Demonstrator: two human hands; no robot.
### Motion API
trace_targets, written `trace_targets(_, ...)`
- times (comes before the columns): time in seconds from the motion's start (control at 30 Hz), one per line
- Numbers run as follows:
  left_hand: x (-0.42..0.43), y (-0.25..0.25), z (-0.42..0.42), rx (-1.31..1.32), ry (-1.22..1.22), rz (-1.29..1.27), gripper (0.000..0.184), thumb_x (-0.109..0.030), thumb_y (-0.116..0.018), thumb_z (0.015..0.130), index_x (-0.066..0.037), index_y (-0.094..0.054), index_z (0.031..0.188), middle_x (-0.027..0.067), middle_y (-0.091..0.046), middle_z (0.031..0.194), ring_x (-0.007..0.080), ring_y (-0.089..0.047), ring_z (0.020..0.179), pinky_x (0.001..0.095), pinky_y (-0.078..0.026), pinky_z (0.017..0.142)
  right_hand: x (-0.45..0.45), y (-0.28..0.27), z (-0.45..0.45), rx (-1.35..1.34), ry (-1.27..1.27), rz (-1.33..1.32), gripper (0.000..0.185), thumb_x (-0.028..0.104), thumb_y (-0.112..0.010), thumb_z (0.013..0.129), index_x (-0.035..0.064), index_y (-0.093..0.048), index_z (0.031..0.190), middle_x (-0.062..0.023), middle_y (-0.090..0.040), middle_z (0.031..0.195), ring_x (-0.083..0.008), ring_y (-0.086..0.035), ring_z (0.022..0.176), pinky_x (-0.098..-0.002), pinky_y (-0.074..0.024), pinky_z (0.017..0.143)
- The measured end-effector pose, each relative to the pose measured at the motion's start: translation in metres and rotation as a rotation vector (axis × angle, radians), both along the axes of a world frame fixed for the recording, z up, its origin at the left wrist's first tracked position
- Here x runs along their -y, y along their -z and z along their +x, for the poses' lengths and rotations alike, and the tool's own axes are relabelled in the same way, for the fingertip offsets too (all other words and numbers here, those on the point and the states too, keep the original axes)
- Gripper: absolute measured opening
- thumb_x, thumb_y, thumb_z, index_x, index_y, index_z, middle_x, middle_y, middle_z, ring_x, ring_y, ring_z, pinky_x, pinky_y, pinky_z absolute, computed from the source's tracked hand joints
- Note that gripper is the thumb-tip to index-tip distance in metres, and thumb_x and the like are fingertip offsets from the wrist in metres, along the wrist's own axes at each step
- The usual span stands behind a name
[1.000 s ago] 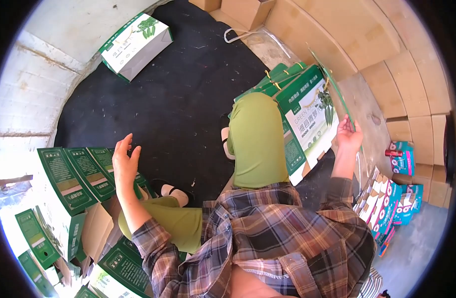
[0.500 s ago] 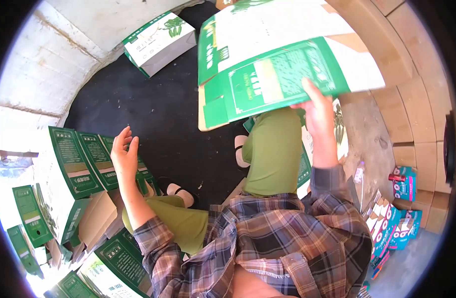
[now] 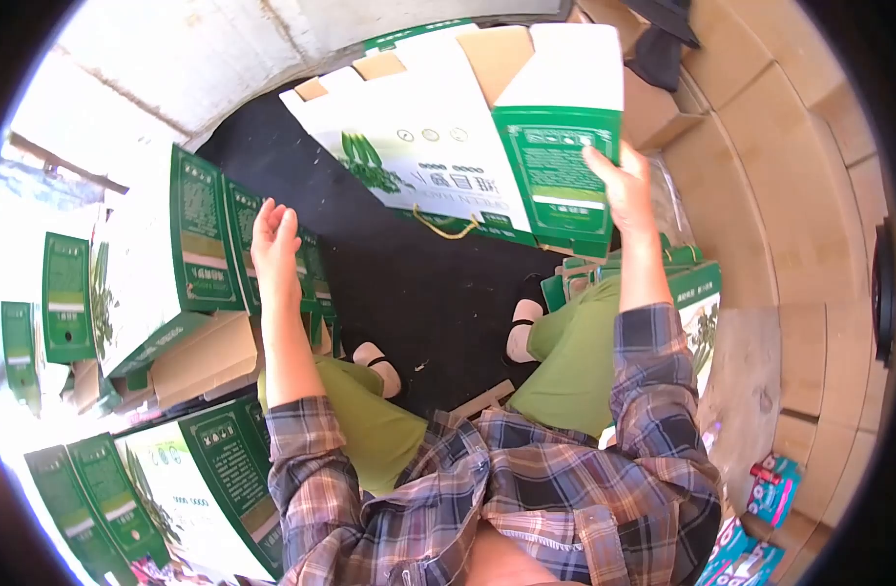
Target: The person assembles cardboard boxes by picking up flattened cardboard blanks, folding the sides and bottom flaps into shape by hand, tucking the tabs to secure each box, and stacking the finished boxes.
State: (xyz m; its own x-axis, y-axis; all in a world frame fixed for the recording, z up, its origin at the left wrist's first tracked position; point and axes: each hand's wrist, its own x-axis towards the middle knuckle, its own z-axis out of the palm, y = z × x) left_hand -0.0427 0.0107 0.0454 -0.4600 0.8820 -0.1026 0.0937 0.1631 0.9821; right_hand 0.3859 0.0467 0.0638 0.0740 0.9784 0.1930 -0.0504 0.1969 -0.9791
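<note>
Carton (image 3: 458, 146) aloft, upper middle of the frame.
Right hand (image 3: 625, 190) grips its green side, a holding-up step, I'd judge; left hand (image 3: 277, 252), empty, loosely open, would need to reach across to help.

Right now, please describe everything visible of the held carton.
The carton looks like cardboard: white panel with printed green vegetables, green end panel with pale text, brown-faced flaps at the far edge, yellow cord handle at the near edge. Its print appears upside down; the right hand holds its green end, above the black floor covering.
</note>
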Motion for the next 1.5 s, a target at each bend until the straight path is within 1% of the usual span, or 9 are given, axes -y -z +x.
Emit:
trace_targets(0.23, -0.005, -0.001, -0.022, 0.181, -0.065, 0.109, 0.075, -0.043, -0.06, 0.088, -0.008, -0.024, 0.144, 0.0133, -0.037, 0.141, 0.024, -0.033, 0.131, 0.049, -0.024, 0.106, 0.005, 0.017, 0.053, -0.179, -0.13, -0.023, 0.024, 0.003, -0.062, 0.083, 0.0032, -0.066, 0.106, -0.0041, -0.067, 0.103, -0.0129, -0.061, 0.09, -0.0285, -0.0432, 0.086)
trace_targets(0.4, -0.005, -0.002, -0.027, 0.412, -0.019, 0.309, 0.027, -0.014, -0.065, 0.086, -0.001, -0.059, 0.109, 0.0044, -0.064, 0.106, 0.0147, -0.058, 0.098, 0.0306, -0.043, 0.089, 0.001, 0.016, 0.032, -0.225, -0.069, -0.026, 0.022, 0.006, -0.063, 0.085, 0.0025, -0.064, 0.106, -0.0034, -0.066, 0.1, -0.0111, -0.059, 0.091, -0.0261, -0.0437, 0.083)
trace_targets(0.57, 0.005, 0.004, -0.011, 0.368, -0.034, 0.246, 0.026, -0.012, -0.067, 0.085, -0.001, -0.059, 0.108, 0.0065, -0.064, 0.104, 0.0154, -0.059, 0.095, 0.0314, -0.044, 0.087, -0.021, 0.051, 0.017, -0.022, 0.224, -0.015, 0.028, 0.011, -0.063, 0.088, 0.0004, -0.056, 0.113, -0.0033, -0.062, 0.101, -0.0096, -0.056, 0.092, -0.0253, -0.0435, 0.084)
trace_targets(0.73, 0.014, 0.013, 0.0, 0.368, -0.036, 0.211, 0.026, -0.01, -0.067, 0.083, -0.001, -0.06, 0.107, 0.0062, -0.064, 0.103, 0.0158, -0.059, 0.093, 0.0306, -0.043, 0.087, -0.027, 0.056, 0.005, 0.219, 0.286, -0.031, 0.061, 0.022, -0.07, 0.083, -0.0015, -0.04, 0.131, -0.012, -0.054, 0.12, -0.0185, -0.052, 0.109, -0.0318, -0.0403, 0.095)
trace_targets(0.8, 0.016, 0.012, 0.007, 0.356, -0.031, 0.182, 0.028, -0.007, -0.068, 0.082, -0.002, -0.059, 0.109, 0.0054, -0.064, 0.102, 0.0151, -0.058, 0.093, 0.0298, -0.043, 0.087, -0.027, 0.053, -0.003, 0.474, 0.467, -0.095, 0.092, 0.037, -0.078, 0.074, -0.0027, -0.027, 0.14, -0.0217, -0.04, 0.134, -0.028, -0.04, 0.124, -0.0372, -0.0323, 0.104)
trace_targets(0.93, 0.018, 0.016, 0.013, 0.347, 0.038, 0.165, 0.033, -0.005, -0.068, 0.081, -0.003, -0.057, 0.112, 0.0039, -0.063, 0.102, 0.0137, -0.057, 0.092, 0.0283, -0.041, 0.087, -0.028, 0.046, -0.009, 0.546, 0.483, -0.231, 0.122, 0.05, -0.082, 0.061, -0.0016, -0.009, 0.145, -0.0292, -0.021, 0.142, -0.0368, -0.027, 0.132, -0.0413, -0.0269, 0.107)
trace_targets(1.27, 0.025, 0.002, 0.029, 0.296, 0.081, 0.325, 0.029, -0.003, -0.067, 0.081, -0.006, -0.057, 0.108, 0.0017, -0.062, 0.102, 0.0115, -0.056, 0.093, 0.0271, -0.041, 0.088, -0.031, 0.047, -0.016, 0.515, 0.515, -0.284, 0.11, 0.034, -0.082, 0.063, 0.0043, -0.016, 0.146, -0.0271, -0.029, 0.138, -0.0362, -0.033, 0.129, -0.0419, -0.029, 0.106)
trace_targets(1.37, 0.028, -0.002, 0.033, 0.286, 0.125, 0.383, 0.03, -0.001, -0.067, 0.081, -0.007, -0.057, 0.108, 0.0012, -0.062, 0.103, 0.011, -0.055, 0.095, 0.0266, -0.04, 0.089, -0.038, 0.062, -0.009, 0.503, 0.509, -0.325, 0.09, 0.025, -0.075, 0.073, 0.0035, -0.023, 0.144, -0.0222, -0.037, 0.135, -0.0317, -0.039, 0.125, -0.0408, -0.0318, 0.104)
trace_targets(1.5, 0.026, 0.0, 0.033, 0.303, 0.17, 0.406, 0.028, 0.001, -0.065, 0.081, -0.007, -0.056, 0.106, 0.0011, -0.061, 0.103, 0.01, -0.054, 0.097, 0.0261, -0.04, 0.089, -0.043, 0.08, 0.001, -0.049, 0.205, -0.181, 0.051, 0.012, -0.059, 0.088, 0.0063, -0.042, 0.135, -0.0093, -0.057, 0.117, -0.0158, -0.052, 0.109, -0.0285, -0.0397, 0.093)
